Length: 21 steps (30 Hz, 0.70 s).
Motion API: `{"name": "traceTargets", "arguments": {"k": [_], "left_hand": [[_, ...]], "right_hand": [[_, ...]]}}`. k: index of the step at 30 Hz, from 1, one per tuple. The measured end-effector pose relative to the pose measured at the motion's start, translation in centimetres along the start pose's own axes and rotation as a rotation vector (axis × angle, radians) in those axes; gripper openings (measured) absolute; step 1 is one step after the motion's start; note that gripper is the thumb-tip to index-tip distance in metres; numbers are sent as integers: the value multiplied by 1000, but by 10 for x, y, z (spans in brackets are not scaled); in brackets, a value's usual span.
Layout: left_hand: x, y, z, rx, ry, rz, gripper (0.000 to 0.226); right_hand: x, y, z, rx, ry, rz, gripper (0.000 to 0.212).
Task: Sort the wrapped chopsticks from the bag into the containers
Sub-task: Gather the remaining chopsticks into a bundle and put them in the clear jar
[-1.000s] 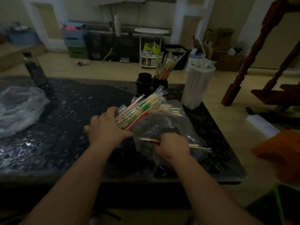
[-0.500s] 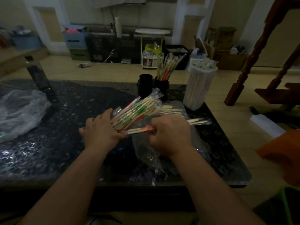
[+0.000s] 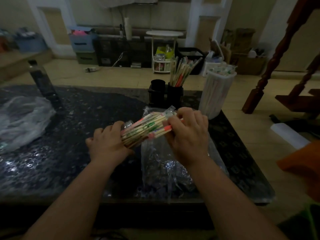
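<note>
A bundle of wrapped chopsticks (image 3: 146, 128), with red and green print, lies slanted between both hands above the dark table (image 3: 69, 153). My left hand (image 3: 108, 142) grips its lower end. My right hand (image 3: 189, 134) is curled round its upper end, holding a red-tipped pair against the bundle. The clear plastic bag (image 3: 164, 168) lies crumpled on the table under my right wrist. Behind stand two black cups: one (image 3: 174, 96) holds chopsticks, the one beside it (image 3: 157, 90) shows nothing inside. A tall white container (image 3: 215, 94) at the right is full of wrapped chopsticks.
Another crumpled clear bag (image 3: 22, 118) lies at the table's left. A dark post (image 3: 43, 84) rises from the table's far left. Wooden stair balusters (image 3: 270, 66) stand to the right, off the table. An orange object (image 3: 303, 163) sits at the right edge.
My right hand came up out of the bag with a red-tipped pair and brought it to the bundle in my left hand. The bag now lies flatter.
</note>
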<state>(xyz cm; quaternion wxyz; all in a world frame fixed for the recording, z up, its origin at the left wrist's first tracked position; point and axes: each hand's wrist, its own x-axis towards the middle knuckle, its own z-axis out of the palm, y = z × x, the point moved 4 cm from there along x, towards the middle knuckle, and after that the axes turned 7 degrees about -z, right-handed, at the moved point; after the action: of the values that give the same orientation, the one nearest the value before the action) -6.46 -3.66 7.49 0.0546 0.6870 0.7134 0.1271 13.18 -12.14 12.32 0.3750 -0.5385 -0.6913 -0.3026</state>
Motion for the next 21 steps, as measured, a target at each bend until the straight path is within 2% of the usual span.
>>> {"name": "traceTargets", "arguments": {"k": [2, 4, 7, 10, 12, 16, 21], "left_hand": [[0, 1, 0, 6, 14, 13, 89], [1, 2, 0, 21, 34, 22, 90], [3, 4, 1, 22, 26, 21, 92], [5, 4, 4, 11, 24, 31, 92], [5, 5, 5, 9, 35, 41, 93], [6, 8, 6, 1, 49, 47, 94], [5, 13, 6, -1, 51, 73, 93]], "right_hand": [[0, 3, 7, -21, -20, 1, 25], [-1, 4, 10, 66, -16, 45, 19], [3, 12, 10, 327, 85, 288, 7], [3, 14, 12, 627, 178, 469, 7], [3, 15, 15, 814, 210, 652, 12], [-1, 16, 20, 1020, 143, 892, 17], [-3, 22, 28, 1068, 45, 961, 11]]}}
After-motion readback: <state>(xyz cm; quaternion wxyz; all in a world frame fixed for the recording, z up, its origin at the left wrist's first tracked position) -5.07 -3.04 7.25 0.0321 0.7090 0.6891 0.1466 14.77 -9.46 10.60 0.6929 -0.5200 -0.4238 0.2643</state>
